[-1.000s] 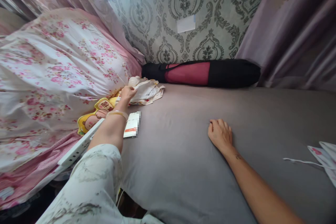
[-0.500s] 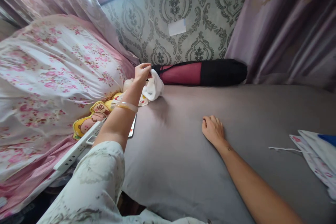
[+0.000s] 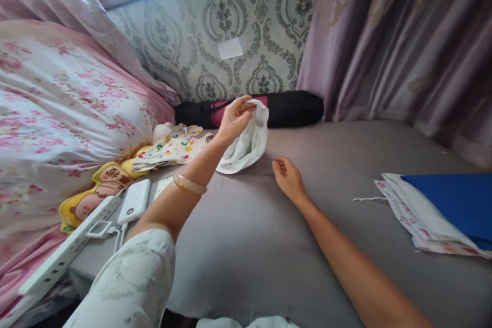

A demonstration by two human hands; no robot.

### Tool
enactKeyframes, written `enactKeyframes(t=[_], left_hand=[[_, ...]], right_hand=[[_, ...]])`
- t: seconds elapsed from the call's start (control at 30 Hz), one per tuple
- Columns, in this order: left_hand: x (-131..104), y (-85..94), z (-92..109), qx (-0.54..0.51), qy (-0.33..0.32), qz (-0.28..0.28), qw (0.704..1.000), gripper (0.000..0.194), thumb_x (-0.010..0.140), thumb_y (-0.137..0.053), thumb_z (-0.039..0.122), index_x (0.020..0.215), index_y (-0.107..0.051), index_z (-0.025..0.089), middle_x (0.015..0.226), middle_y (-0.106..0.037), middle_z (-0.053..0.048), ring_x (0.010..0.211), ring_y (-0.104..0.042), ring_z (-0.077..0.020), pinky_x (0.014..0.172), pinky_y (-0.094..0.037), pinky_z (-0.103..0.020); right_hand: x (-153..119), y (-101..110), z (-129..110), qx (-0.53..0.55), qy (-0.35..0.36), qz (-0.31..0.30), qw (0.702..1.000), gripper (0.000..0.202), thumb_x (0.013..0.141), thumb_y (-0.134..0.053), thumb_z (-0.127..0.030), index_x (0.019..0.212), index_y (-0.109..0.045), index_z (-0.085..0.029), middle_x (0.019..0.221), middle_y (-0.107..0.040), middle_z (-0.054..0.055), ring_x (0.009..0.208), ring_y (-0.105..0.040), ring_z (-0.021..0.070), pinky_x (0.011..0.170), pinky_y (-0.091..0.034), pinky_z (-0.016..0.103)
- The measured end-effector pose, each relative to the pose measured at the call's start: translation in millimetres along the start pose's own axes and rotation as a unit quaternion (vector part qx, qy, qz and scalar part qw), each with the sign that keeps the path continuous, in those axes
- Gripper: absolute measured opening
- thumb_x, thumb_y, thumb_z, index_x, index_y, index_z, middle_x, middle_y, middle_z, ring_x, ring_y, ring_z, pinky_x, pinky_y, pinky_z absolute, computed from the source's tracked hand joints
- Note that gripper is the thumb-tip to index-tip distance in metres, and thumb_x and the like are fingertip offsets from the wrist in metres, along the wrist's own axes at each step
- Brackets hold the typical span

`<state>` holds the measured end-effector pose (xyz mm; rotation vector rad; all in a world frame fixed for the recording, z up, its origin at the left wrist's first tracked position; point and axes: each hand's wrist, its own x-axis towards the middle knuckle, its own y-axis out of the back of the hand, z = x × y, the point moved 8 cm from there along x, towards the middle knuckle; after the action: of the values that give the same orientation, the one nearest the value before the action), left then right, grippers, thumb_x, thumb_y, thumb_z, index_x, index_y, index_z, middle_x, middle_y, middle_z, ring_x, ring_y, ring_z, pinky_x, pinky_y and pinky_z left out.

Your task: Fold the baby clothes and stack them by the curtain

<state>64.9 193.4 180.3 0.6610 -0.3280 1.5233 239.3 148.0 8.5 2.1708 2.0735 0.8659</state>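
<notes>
A long bag (image 3: 294,109) lies along the foot of the wall. On its near side, over the bed (image 3: 230,256), hangs a white cloth (image 3: 251,146), its top edge overlapping the bag's middle in this view. The left hand (image 3: 234,119) has thumb and fingers clamped on that top edge, directly in front of the bag's red section. The right hand (image 3: 289,179), nearer the person than the bag and below its right half, curls its fingers loosely towards the palm, with nothing visible in them; whether it presses on the bed, I cannot tell.

The cloth looks light, soft and limp, with no stiffness to keep its shape, and is unlikely to slip or break. Its thicker-looking hem seems the best hold: one grip at the top corner, another on the free edge lower down, farther from the bag.

Its long axis slants from the gripped edge beside the bag down and leftward, towards the person. The curved hem faces right, and the body sags into folds. Whether its lowest part touches the bed is unclear.

In front of the bag's left end lies a patterned cloth (image 3: 177,146); well to the bag's right and nearer lies a blue sheet (image 3: 453,205).
</notes>
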Motion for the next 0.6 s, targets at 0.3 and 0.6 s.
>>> enactKeyframes(t=[0.3, 0.6], left_hand=[[-25.1, -49.2, 27.5, 0.052, -0.057, -0.039, 0.996, 0.039, 0.082, -0.055, 0.015, 0.12, -0.058, 0.021, 0.107, -0.07, -0.004, 0.112, -0.064, -0.0203, 0.101, -0.046, -0.035], [-34.7, 21.7, 24.6, 0.138, -0.008, 0.108, 0.984, 0.023, 0.082, -0.064, 0.032, 0.101, -0.066, 0.02, 0.089, -0.071, -0.003, 0.089, -0.067, -0.017, 0.084, -0.052, -0.029]], right_hand=[[-1.7, 20.6, -4.8, 0.052, -0.085, 0.094, 0.991, 0.021, 0.078, -0.06, -0.038, 0.089, -0.053, -0.022, 0.088, -0.068, 0.007, 0.08, -0.065, 0.0217, 0.078, -0.05, 0.036], [28.1, 66.5, -18.2, 0.183, -0.063, 0.014, 0.981, 0.031, 0.071, -0.061, -0.026, 0.101, -0.055, -0.02, 0.086, -0.069, 0.004, 0.078, -0.065, 0.0179, 0.076, -0.052, 0.034]])
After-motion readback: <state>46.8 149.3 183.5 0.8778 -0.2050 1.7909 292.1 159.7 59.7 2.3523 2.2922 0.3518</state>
